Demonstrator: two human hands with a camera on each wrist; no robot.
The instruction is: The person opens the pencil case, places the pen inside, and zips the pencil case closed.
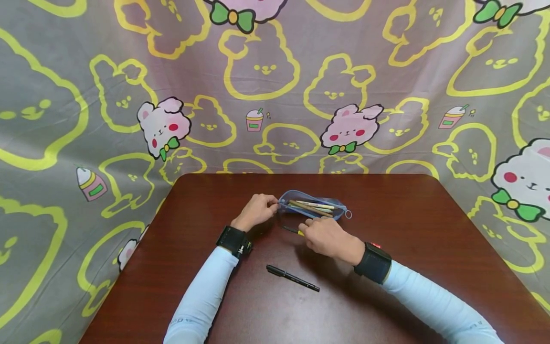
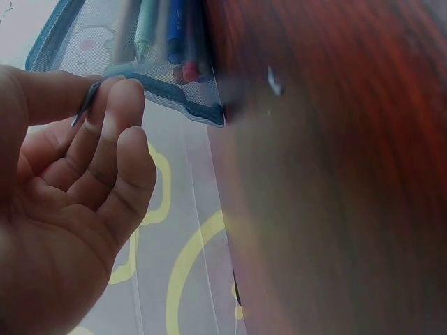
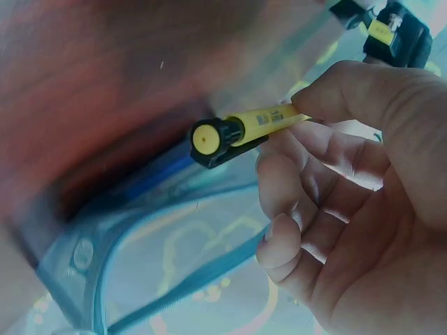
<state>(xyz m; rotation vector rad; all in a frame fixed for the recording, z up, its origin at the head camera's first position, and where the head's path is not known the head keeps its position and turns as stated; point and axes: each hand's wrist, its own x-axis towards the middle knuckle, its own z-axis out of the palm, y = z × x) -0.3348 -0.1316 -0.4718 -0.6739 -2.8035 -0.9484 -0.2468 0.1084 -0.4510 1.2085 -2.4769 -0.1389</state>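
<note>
A blue mesh pencil case (image 1: 333,203) lies unzipped near the middle of the table, several pens and pencils (image 2: 147,31) inside it. My left hand (image 1: 258,210) pinches a small tab at the case's left end between thumb and fingertips, as the left wrist view shows. Just in front of the case, my right hand (image 1: 328,239) grips a yellow pen (image 3: 262,124) with a black clip and end, between thumb and fingers. In the head view its dark tip points left. A black marker (image 1: 294,278) lies capped on the table, nearer to me than both hands.
The dark red-brown table (image 1: 206,200) is glossy, with rounded far corners. A grey cloth (image 1: 193,71) printed with cartoon bears and rabbits hangs behind and on both sides. The zipper's ring pull (image 1: 348,215) sticks out at the case's right end.
</note>
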